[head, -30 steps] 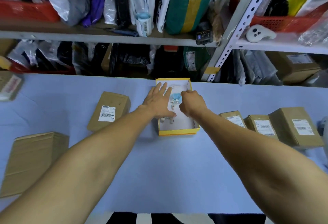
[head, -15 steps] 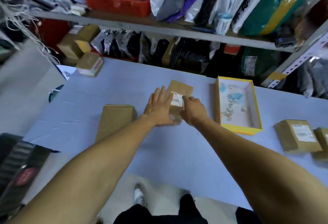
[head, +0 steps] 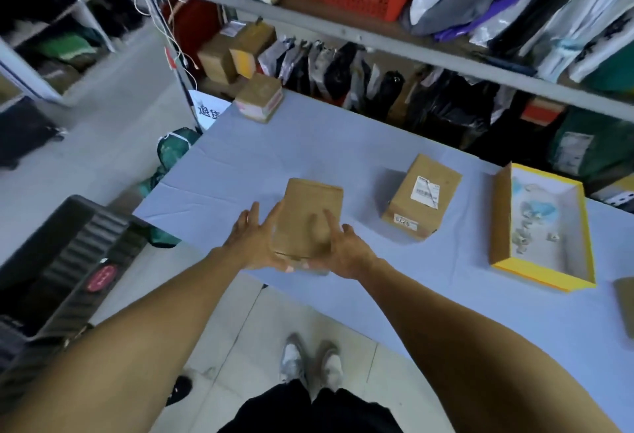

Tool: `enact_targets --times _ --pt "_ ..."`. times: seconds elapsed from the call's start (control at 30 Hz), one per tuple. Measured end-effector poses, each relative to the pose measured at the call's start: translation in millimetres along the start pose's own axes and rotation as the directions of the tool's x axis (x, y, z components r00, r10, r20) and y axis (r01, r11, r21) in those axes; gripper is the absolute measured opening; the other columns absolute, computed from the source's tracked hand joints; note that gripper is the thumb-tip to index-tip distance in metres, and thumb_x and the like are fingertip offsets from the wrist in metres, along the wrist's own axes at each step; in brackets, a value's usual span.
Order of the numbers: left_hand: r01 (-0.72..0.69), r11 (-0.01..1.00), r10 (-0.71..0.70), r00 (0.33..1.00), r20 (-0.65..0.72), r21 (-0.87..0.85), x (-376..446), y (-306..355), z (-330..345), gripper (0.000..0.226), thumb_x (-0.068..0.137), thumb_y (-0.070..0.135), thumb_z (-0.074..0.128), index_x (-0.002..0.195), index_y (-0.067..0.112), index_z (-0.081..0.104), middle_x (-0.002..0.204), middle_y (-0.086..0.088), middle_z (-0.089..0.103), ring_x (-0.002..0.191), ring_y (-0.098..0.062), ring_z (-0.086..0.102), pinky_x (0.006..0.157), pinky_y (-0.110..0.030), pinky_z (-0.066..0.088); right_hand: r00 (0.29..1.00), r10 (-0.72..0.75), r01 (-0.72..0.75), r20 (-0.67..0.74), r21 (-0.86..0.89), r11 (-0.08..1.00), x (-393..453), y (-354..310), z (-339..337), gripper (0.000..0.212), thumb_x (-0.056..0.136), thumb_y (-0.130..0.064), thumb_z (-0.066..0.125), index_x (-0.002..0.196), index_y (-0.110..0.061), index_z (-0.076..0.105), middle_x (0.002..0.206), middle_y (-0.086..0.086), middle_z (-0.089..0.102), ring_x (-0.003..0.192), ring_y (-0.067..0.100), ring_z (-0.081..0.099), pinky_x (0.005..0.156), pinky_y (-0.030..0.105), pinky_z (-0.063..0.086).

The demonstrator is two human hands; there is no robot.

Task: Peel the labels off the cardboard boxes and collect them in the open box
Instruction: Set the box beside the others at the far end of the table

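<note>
Both hands hold one plain box (head: 310, 218) at the near edge of the table (head: 240, 165), partly over the floor. The left hand (head: 255, 244) cups the box's left side and near corner; the right hand (head: 343, 249) closes on its right side, with one finger (head: 320, 226) laid across the top face. Motion blur hides the exact finger contacts. The top face shows no label, so the step in hand appears to be turning the box to find one. To do this well, keep a palm on each side wall, rotate the box about its long axis one face at a time, and keep fingers off the faces under inspection. Once a label shows, brace the box on the table with one hand and lift a label corner with the other, pulling low and slow to avoid tearing. The box's long axis runs from the person toward the shelves, leaning slightly right at the far end; the broad face points up toward the camera. A second box (head: 423, 197) lies to the right with its label (head: 425, 190) facing up, unpeeled. The open box (head: 501, 213), yellow-rimmed, sits further right and holds scraps (head: 535, 216), well apart from the hands.
</note>
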State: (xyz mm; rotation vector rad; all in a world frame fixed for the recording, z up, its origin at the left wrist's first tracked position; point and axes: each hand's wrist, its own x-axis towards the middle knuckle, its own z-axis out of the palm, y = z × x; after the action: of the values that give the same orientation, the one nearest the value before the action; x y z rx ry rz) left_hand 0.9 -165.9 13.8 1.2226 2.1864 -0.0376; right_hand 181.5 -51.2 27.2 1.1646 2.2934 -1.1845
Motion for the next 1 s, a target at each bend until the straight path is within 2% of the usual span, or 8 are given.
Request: enact_targets --times 0.1,0.23,0.33,0.43,0.57,0.7,0.87,1.0 --pt "-0.039 0.999 0.038 0.999 0.039 0.003 3 -1 17 0.139 0.055 0.06 0.082 0.148 0.04 -0.018 0.159 -0.018 0.01 0.145 -0.038 0.013 0.116 -0.045 0.022 1.0 -0.013 0.014 0.006 -0.136 0.991 6 -1 13 0.122 0.073 -0.046 0.078 0.151 -0.035 -0.014 0.144 0.018 0.023 0.122 0.04 0.048 0.102 0.043 0.043" --pt "-0.094 0.983 0.082 0.993 -0.084 -0.156 12 12 31 0.115 0.074 0.031 0.081 0.15 0.044 -0.005 0.147 -0.01 0.036 0.128 -0.032 0.043 0.098 -0.037 0.042 0.997 0.015 -0.016 -0.071 -0.009 1.0 16 -4 21 0.097 0.083 -0.037 0.07 0.153 -0.029 0.003 0.146 0.012 0.028 0.121 0.036 0.05 0.098 0.039 0.043" --pt "-0.085 0.954 0.045 0.989 -0.144 -0.287 17 14 25 0.098 0.083 0.026 0.073 0.149 0.048 0.004 0.146 -0.005 0.039 0.123 -0.028 0.048 0.088 -0.03 0.041 0.994 -0.053 0.047 -0.095 -0.065 0.997 20 -2 8 0.096 0.081 -0.028 0.068 0.152 -0.029 0.003 0.144 0.013 0.029 0.112 0.039 0.055 0.088 0.039 0.047" --pt "-0.13 0.971 0.091 0.978 -0.19 -0.201 26 15 2 0.101 0.082 0.025 0.073 0.15 0.046 0.001 0.144 -0.011 0.04 0.12 -0.033 0.05 0.09 -0.035 0.043 0.981 -0.134 0.121 -0.139 -0.093 0.988 33 -9 -16 0.098 0.077 -0.022 0.069 0.151 -0.032 0.007 0.144 0.014 0.031 0.108 0.039 0.057 0.079 0.037 0.049" --pt "-0.152 0.97 0.1 0.961 -0.259 -0.19 52 21 -46 0.1 0.082 0.031 0.072 0.151 0.042 0.002 0.143 -0.014 0.038 0.121 -0.038 0.049 0.095 -0.039 0.042 0.959 -0.178 0.152 -0.222 -0.131 0.98 65 -29 -48 0.098 0.08 -0.03 0.071 0.152 -0.03 0.006 0.149 0.014 0.026 0.112 0.04 0.055 0.084 0.038 0.046" --pt "-0.198 0.961 0.149 0.958 -0.245 -0.191 98 17 -99 0.099 0.081 0.031 0.072 0.152 0.04 0.003 0.146 -0.014 0.035 0.127 -0.036 0.044 0.1 -0.041 0.041 0.947 -0.119 0.134 -0.299 0.032 0.99 104 -52 -78 0.079 0.088 -0.05 0.059 0.15 -0.025 0.018 0.145 0.009 0.038 0.117 0.034 0.052 0.094 0.04 0.043" --pt "-0.268 0.956 0.242 0.951 -0.191 -0.122 182 1 -150 0.102 0.078 0.025 0.074 0.152 0.038 0.006 0.136 -0.016 0.037 0.116 -0.038 0.05 0.093 -0.045 0.047 0.938 -0.028 0.053 -0.346 0.064 0.997 169 -80 -109 0.072 0.093 -0.047 0.054 0.151 -0.029 0.014 0.142 0.005 0.037 0.12 0.035 0.051 0.091 0.037 0.044" --pt "-0.347 0.932 0.33 0.931 -0.155 -0.101 244 -15 -178 0.102 0.078 0.021 0.075 0.153 0.034 0.008 0.136 -0.018 0.036 0.118 -0.038 0.05 0.095 -0.046 0.046 0.942 0.033 -0.027 -0.333 0.023 0.999 217 -98 -127 0.098 0.08 -0.038 0.066 0.15 -0.038 -0.002 0.156 0.008 0.016 0.113 0.04 0.056 0.086 0.047 0.054"
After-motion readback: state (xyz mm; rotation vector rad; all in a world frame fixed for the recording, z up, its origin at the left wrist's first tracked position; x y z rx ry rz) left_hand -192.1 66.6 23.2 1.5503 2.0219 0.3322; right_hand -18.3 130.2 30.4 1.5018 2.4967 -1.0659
